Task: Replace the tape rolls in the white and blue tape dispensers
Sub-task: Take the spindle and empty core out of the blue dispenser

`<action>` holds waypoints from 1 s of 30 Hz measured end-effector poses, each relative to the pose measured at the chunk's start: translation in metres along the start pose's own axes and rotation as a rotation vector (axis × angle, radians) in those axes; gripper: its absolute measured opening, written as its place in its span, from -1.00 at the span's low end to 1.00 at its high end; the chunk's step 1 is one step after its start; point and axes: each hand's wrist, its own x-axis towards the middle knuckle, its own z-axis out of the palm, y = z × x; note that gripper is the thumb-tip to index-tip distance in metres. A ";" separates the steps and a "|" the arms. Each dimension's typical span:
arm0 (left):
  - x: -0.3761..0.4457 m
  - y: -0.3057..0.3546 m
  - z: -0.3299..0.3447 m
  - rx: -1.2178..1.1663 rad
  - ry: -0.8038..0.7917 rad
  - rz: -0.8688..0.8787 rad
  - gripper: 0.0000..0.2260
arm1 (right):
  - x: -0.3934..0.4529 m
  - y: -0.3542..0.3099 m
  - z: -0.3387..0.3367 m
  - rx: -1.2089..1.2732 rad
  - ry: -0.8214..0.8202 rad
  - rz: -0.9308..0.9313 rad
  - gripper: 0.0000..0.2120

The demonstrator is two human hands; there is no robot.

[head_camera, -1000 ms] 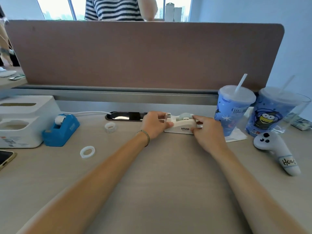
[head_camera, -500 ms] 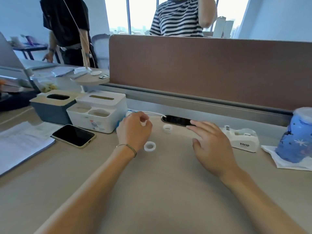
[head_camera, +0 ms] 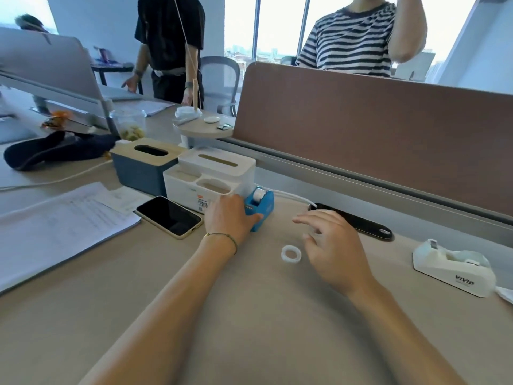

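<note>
Desk is the work surface, kept bare in the middle so both arms can reach across it; clutter sits back along the divider. White organiser box is at the back, and the blue dispenser is parked right against its front corner, touching or nearly so. Phone lies just left of that, face up, out of the way. White dispenser sits well apart on the right edge, nobody touching it, looks set aside. Left hand is wrapped on the blue dispenser's near end, fingers closed around the body, likely steadying it so the roll seated on top can be pulled. Right hand hovers over the desk, fingers loosely spread, holding nothing I can see. Loose tape roll lies flat just beside that hand, probably staged as the replacement; whether it's new or spent, can't tell.
</note>
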 end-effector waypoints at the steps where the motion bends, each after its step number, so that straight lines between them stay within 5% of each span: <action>1: -0.001 -0.001 0.001 -0.018 0.011 -0.001 -0.53 | 0.000 0.000 0.002 -0.004 -0.010 -0.006 -0.65; 11: 0.005 -0.007 -0.001 -0.169 0.003 -0.005 -0.62 | 0.004 0.008 -0.006 0.034 0.009 0.009 -0.68; 21: -0.020 0.051 -0.034 -0.367 -0.031 0.337 -0.58 | -0.011 0.027 -0.062 0.031 0.084 0.111 -0.40; 30: -0.081 0.105 -0.021 -0.631 -0.373 0.515 -0.68 | -0.069 0.065 -0.132 0.115 -0.149 0.188 -0.24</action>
